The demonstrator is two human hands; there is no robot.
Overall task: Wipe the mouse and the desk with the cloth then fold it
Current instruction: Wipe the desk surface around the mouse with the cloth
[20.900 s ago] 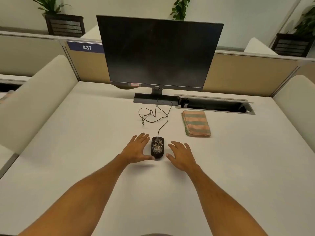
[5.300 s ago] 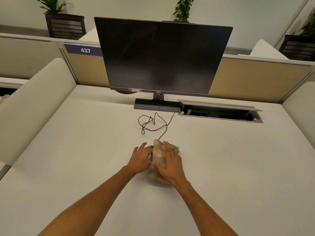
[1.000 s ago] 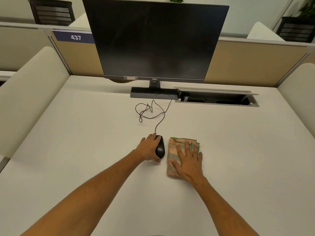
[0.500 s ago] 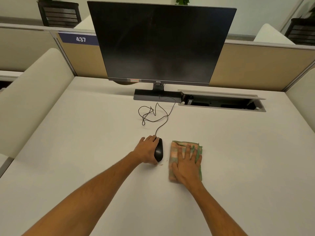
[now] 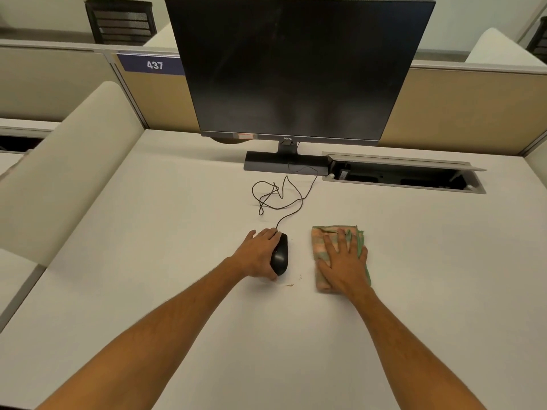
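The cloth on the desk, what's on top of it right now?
The right hand lies flat on the cloth, fingers spread, palm down. It covers most of the cloth's middle and near end, so the fabric beneath cannot be seen. Nothing else rests on it.

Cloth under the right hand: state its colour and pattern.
The cloth is striped in peach-orange and green, seen in the head view.

mouse (image 5: 280, 255) blk, upright | cloth (image 5: 322, 247) folded, flat, just R | desk (image 5: 148, 247) white

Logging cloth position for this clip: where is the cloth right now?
In the head view the cloth lies flat on the desk under the right hand, right of the mouse and nearer the person than the open cable tray.
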